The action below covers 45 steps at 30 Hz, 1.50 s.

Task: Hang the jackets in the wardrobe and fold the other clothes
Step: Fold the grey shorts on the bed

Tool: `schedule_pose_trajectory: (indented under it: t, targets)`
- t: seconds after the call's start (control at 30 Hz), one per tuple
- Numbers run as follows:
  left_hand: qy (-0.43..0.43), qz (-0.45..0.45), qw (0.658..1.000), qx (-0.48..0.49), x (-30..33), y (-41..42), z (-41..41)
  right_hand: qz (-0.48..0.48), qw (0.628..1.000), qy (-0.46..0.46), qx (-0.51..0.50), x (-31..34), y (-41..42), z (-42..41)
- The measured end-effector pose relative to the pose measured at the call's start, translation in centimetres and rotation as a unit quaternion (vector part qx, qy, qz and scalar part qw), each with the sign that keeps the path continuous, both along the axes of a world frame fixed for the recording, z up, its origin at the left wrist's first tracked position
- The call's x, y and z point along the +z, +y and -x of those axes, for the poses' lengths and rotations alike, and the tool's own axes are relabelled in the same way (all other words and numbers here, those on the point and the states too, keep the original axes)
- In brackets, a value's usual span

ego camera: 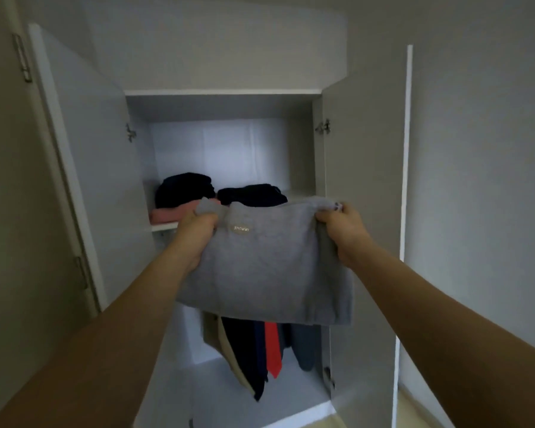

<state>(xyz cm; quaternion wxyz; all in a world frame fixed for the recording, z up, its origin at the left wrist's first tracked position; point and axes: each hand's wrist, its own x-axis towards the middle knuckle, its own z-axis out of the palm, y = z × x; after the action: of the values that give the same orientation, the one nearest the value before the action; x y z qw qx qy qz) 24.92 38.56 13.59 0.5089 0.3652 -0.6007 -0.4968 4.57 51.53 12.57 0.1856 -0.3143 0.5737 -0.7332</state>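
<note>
Left hand (198, 230) and right hand (343, 230) grip a folded grey sweatshirt (269, 267) by its far corners, level with the shelf edge (164, 226); open shelf space lies beyond the right hand.

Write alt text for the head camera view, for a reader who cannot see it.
Two bare hands, left hand and right hand, hold up a folded grey garment before an open white wardrobe. Dark and pink folded clothes lie on its shelf; hanging clothes show below.
</note>
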Motion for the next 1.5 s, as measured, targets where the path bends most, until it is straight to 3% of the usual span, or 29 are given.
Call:
schedule_pose_trajectory:
  t: [0.27, 0.7, 0.97, 1.03, 1.1, 1.17, 1.23, 1.3, 1.4, 1.5]
  targets:
    - [0.026, 0.059, 0.998, 0.009, 3.5, -22.0, 11.9, 0.042, 0.993, 0.091, -0.069, 4.8, -21.4, 11.0]
    - [0.073, 0.112, 0.989, 0.068, 13.4, -54.2, 26.4, 0.094, 0.979, 0.164, -0.075, 16.3, -55.8, 26.7]
    - [0.023, 0.063, 0.990, 0.125, 15.3, -71.0, 33.1, 0.076, 0.972, 0.193, -0.108, 17.9, -74.9, 33.6]
    - [-0.019, 0.032, 0.992, 0.120, 14.8, -74.9, 34.6, 0.046, 0.972, 0.198, -0.114, 17.4, -79.5, 35.2]
    - [-0.137, 0.036, 0.980, 0.140, 13.1, -78.1, 36.6, 0.012, 0.966, 0.227, -0.123, 15.9, -83.6, 36.6]
    - [-0.302, 0.083, 0.932, 0.184, 10.2, -80.4, 38.7, -0.076, 0.941, 0.299, -0.142, 12.3, -87.2, 37.7]
    - [-0.433, 0.141, 0.876, 0.160, 5.6, -82.4, 41.1, -0.239, 0.888, 0.366, -0.143, 6.3, -90.0, 38.6]
    - [-0.523, 0.175, 0.834, 0.030, 0.1, -84.1, 43.1, -0.391, 0.823, 0.398, -0.112, 0.4, -91.9, 39.6]
    - [-0.544, 0.151, 0.823, -0.061, -5.0, -86.3, 44.2, -0.437, 0.817, 0.368, -0.080, -2.0, -93.5, 41.3]
    - [-0.583, 0.149, 0.794, -0.087, -4.1, -86.8, 44.3, -0.443, 0.811, 0.378, -0.051, -1.3, -93.1, 41.9]
